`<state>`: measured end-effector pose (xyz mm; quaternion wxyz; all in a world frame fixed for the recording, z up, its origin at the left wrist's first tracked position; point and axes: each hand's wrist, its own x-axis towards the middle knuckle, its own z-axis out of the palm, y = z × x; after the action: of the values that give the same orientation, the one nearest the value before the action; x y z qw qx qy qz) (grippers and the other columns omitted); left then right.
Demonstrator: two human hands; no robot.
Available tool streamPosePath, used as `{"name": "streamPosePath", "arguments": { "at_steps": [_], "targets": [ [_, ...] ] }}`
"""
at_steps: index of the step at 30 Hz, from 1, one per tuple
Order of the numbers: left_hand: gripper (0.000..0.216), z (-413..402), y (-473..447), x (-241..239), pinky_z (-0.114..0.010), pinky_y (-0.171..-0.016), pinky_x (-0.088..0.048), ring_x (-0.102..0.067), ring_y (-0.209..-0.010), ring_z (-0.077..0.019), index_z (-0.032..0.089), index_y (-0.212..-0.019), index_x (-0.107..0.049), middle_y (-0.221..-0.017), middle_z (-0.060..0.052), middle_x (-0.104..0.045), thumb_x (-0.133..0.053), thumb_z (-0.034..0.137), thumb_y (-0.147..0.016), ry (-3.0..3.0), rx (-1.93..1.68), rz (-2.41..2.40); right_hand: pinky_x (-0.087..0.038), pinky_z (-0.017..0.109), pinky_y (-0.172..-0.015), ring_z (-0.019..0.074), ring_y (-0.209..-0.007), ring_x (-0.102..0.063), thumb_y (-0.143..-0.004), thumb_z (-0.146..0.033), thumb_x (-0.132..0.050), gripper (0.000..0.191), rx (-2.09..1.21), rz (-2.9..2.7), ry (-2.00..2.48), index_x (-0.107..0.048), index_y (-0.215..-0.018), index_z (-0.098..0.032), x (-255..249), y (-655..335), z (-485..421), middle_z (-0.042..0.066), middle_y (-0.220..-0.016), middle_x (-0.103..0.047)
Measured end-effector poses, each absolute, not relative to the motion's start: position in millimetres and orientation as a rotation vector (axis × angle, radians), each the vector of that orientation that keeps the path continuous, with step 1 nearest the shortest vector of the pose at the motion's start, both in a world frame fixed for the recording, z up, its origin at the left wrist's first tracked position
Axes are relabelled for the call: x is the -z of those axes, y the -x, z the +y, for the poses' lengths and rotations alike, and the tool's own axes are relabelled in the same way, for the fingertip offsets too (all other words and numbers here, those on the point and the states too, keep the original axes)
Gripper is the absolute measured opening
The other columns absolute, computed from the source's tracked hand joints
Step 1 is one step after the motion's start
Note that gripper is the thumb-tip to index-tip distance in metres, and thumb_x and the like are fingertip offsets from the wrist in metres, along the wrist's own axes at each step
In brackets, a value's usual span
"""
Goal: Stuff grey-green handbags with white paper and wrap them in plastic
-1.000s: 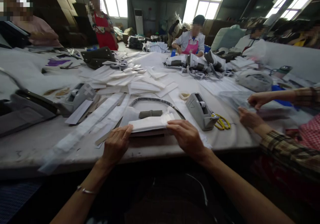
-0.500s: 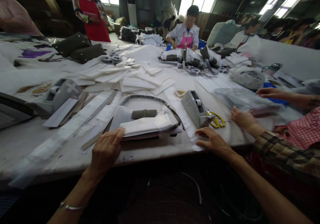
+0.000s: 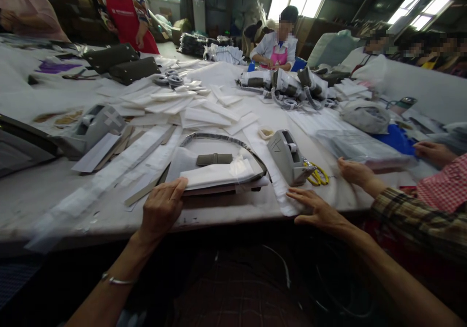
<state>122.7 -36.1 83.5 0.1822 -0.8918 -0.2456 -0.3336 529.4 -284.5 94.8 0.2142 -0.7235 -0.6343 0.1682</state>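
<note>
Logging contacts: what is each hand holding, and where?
Nothing gripped: left hand presses the white bundle at its left end; right hand lies flat on the white strip.

Thin silver bangle (image 3: pixel 116 281) behind left hand (image 3: pixel 162 210)

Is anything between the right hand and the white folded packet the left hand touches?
Only a flat white strip lies between; the right hand rests on its end. The tape dispenser stands behind, clear.

Reaches both bare arms forward. Rests left hand (image 3: pixel 162 210) palm-down at 8 o'clock, fingers bent; lays right hand (image 3: pixel 315 210) flat at 4 o'clock, fingers spread.
</note>
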Motion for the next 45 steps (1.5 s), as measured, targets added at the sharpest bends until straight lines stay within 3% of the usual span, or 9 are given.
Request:
{"name": "streamPosePath", "arguments": {
  "at_steps": [5,8,17,20,25,31,36,41,45],
  "targets": [
    [0.056,-36,-122,-81,-0.039,-0.088,-0.051,-0.069,-0.094,-0.0256,0.018,-0.137,-0.047,-0.111,-0.011,-0.072,-0.051,0.006,-0.082,2.527,0.961,-0.7,-0.051,0.048,-0.102,0.0257,-0.115,-0.063,-0.092,-0.027,-0.057,0.026,-0.222,-1.78,1.916,-0.072,-0.114,-0.027,-78,-524,-306,0.009,-0.124,-0.068],
    [0.058,-36,-121,-81,-0.041,-0.089,-0.051,-0.069,-0.096,-0.0265,0.019,-0.139,-0.047,-0.113,-0.011,-0.071,-0.05,0.008,-0.083,2.578,0.986,-0.715,-0.055,0.046,-0.096,0.0253,-0.104,-0.069,-0.093,-0.032,-0.055,0.02,-0.151,-1.695,1.91,-0.074,-0.098,-0.025,-76,-521,-305,0.008,-0.111,-0.073],
    [0.055,-36,-121,-79,-0.041,-0.087,-0.05,-0.068,-0.095,-0.0277,0.017,-0.136,-0.048,-0.112,-0.012,-0.07,-0.05,0.008,-0.082,2.555,0.968,-0.71,-0.048,0.031,-0.058,0.0192,-0.061,-0.059,-0.076,-0.065,-0.067,0.044,-0.198,-1.42,2.149,-0.06,-0.067,-0.023,-97,-519,-289,0.001,-0.065,-0.063],
    [0.055,-36,-121,-79,-0.041,-0.087,-0.05,-0.068,-0.095,-0.0273,0.018,-0.136,-0.049,-0.112,-0.012,-0.071,-0.049,0.008,-0.082,2.564,0.975,-0.712,-0.051,0.033,-0.069,0.0215,-0.07,-0.064,-0.069,-0.067,-0.072,0.047,-0.185,-1.339,2.072,-0.058,-0.064,-0.023,-108,-518,-283,0.002,-0.073,-0.068],
    [0.052,-35,-122,-79,-0.041,-0.086,-0.051,-0.068,-0.094,-0.0269,0.017,-0.131,-0.052,-0.111,-0.012,-0.071,-0.049,0.007,-0.081,2.56,0.978,-0.745,-0.049,0.044,-0.094,0.0293,-0.095,-0.069,-0.071,-0.061,-0.074,0.042,-0.271,-1.257,1.882,-0.058,-0.063,-0.023,-138,-492,-267,0.009,-0.1,-0.075],
    [0.039,-34,-128,-87,-0.039,-0.082,-0.052,-0.067,-0.091,-0.0266,0.015,-0.121,-0.056,-0.106,-0.012,-0.071,-0.053,0.011,-0.082,2.556,1.014,-0.849,-0.05,0.044,-0.098,0.0265,-0.106,-0.068,-0.083,-0.04,-0.072,0.024,-0.557,-1.508,1.522,-0.061,-0.072,-0.023,-118,-404,-227,0.008,-0.105,-0.075],
    [0.039,-32,-131,-88,-0.04,-0.083,-0.052,-0.067,-0.093,-0.0275,0.016,-0.121,-0.055,-0.106,-0.01,-0.071,-0.058,0.015,-0.082,2.591,1.054,-1.017,-0.051,0.043,-0.094,0.0251,-0.104,-0.068,-0.083,-0.039,-0.074,0.021,-0.649,-1.89,1.277,-0.067,-0.073,-0.022,-87,-349,-199,0.004,-0.093,-0.076],
    [0.04,-32,-131,-83,-0.038,-0.083,-0.053,-0.067,-0.093,-0.0265,0.017,-0.121,-0.056,-0.107,-0.009,-0.071,-0.059,0.014,-0.082,2.573,1.137,-1.123,-0.054,0.034,-0.083,0.0207,-0.089,-0.07,-0.094,-0.036,-0.059,0.021,-0.507,-1.706,1.51,-0.071,-0.084,-0.023,-96,-368,-190,0.004,-0.094,-0.075],
    [0.041,-32,-131,-78,-0.038,-0.085,-0.052,-0.067,-0.095,-0.0264,0.018,-0.123,-0.055,-0.108,-0.008,-0.071,-0.06,0.014,-0.083,2.557,1.208,-1.162,-0.05,0.043,-0.094,0.0273,-0.106,-0.065,-0.096,-0.038,-0.048,0.029,-0.167,-1.498,1.851,-0.068,-0.109,-0.02,-96,-399,-153,0.011,-0.112,-0.071]
  ]
}}
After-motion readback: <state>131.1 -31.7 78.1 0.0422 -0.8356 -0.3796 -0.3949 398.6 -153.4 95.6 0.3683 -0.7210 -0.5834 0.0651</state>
